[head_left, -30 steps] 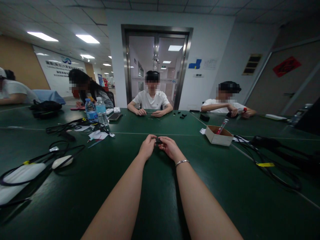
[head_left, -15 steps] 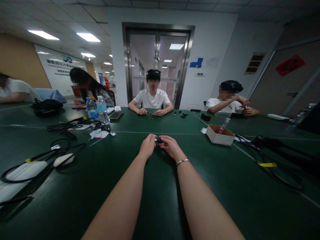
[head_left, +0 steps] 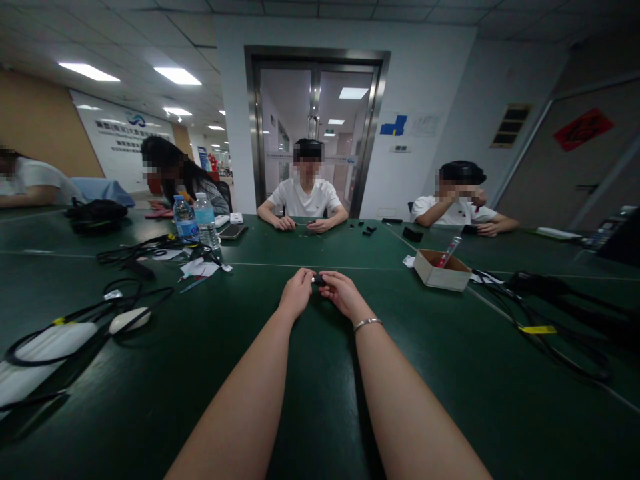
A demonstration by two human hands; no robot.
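Note:
A small black piece with a shiny metal-looking end (head_left: 319, 280) is held between my two hands, just above the green table (head_left: 320, 373) or resting at its surface; I cannot tell which. My left hand (head_left: 297, 293) pinches its left, shiny end. On the black end are the fingertips of my right hand (head_left: 343, 293), thumb and index closed around it. A silver bangle (head_left: 367, 324) circles my right wrist. My fingers cover part of the piece, so its exact kind is too small to make out.
A cardboard box (head_left: 443, 279) holding a clear tube stands to the right, near black cables (head_left: 545, 350). Left lie a white mouse (head_left: 130, 321), more cables and paper scraps (head_left: 200, 268), with two water bottles (head_left: 206, 220) behind. Co-workers sit across the table, one directly opposite (head_left: 305, 197).
My hands keep almost the same place and grip, with the piece slightly shifted between them. The co-worker at right has lowered one hand toward the table.

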